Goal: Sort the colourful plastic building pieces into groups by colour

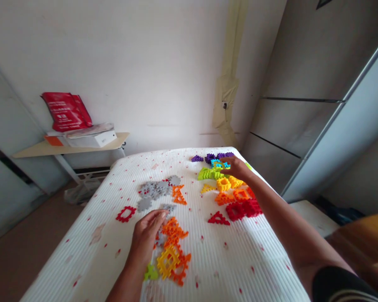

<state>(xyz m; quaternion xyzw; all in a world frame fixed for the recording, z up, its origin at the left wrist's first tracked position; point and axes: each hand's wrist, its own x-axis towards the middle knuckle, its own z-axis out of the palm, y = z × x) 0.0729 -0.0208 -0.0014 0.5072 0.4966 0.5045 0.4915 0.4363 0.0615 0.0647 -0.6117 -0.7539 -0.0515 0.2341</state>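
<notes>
My left hand [149, 230] is closed, its thumb and index fingertips pinched at the edge of a grey interlocking toy piece [169, 207]. Just beneath that hand lies a mixed heap of orange pieces [173, 230], a yellow square piece [168, 261] and a green piece [150, 272]; part of the heap is hidden by the hand. My right hand [237, 168] reaches to the far right, thumb and fingers around a light blue piece [219, 164]. Green pieces [209, 173] lie under and in front of it, with purple pieces [210, 158] just behind.
Yellow pieces [223, 183], orange pieces [225, 198] and red pieces [239, 210] lie in rows below my right forearm. Grey pieces [156, 189] are piled left of centre, near a lone red square [126, 214]. A side table [121, 140] carries boxes and a red bag [66, 112].
</notes>
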